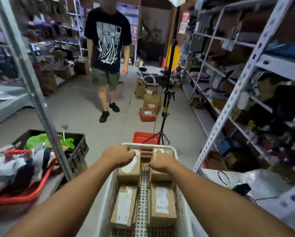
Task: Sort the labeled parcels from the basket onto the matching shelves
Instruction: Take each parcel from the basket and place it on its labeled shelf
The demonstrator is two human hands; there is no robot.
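Note:
A white plastic basket sits just below me, its perforated handle folded down the middle. Several cardboard parcels with white labels lie inside. The near left parcel reads A-2 and the near right parcel reads A-1. My left hand curls its fingers over the far end of the far left parcel. My right hand grips the far end of the far right parcel the same way. Both far labels are partly hidden by my fingers.
A person in a black T-shirt stands in the aisle ahead. A light stand's tripod and a red basket stand beyond my basket. Metal shelves line the right; a black crate and steel post are left.

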